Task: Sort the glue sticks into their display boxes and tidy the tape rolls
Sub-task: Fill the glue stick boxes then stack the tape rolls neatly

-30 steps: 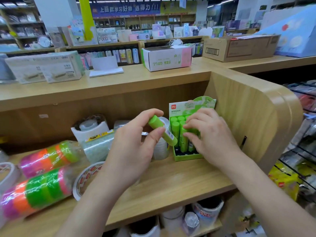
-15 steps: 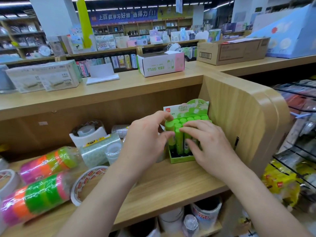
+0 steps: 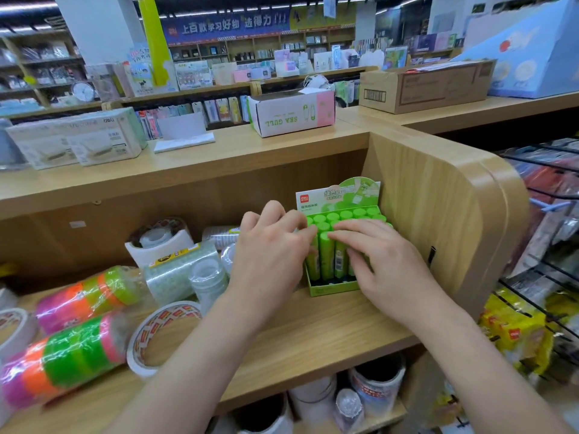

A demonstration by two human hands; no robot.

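- Here's the green display box [image 3: 332,288], upright on the wooden shelf [image 3: 313,333] and tucked right against the shelf's rounded side panel [image 3: 438,214].
- Inside the box the glue sticks [image 3: 327,261] stand on end, green caps up, row behind row, with the printed header card [image 3: 338,194] rising at the back.
- The left hand [image 3: 269,255] is in at the left edge of the box, its fingers [image 3: 300,233] curled against the front-left stick. Whether they pinch it or only lean on it, I cannot tell from this angle.
- The right hand [image 3: 385,264] lies over the front of the box. Its fingers [image 3: 354,231] are stretched fairly flat across the front-row caps, touching the tops and gripping nothing.
- Left of the box, just beyond the left hand, clear tape rolls [image 3: 175,274] in shrink wrap lie on their sides.
- Further left of the box, two wrapped packs of neon tape rolls [image 3: 84,296] in pink, orange and green lie on the shelf.
- Between those packs and the box, a white tape roll [image 3: 163,324] with red print lies tilted by the left forearm.
- Above and behind the box, a white carton [image 3: 291,115] marked SEA GULL sits on the top board.
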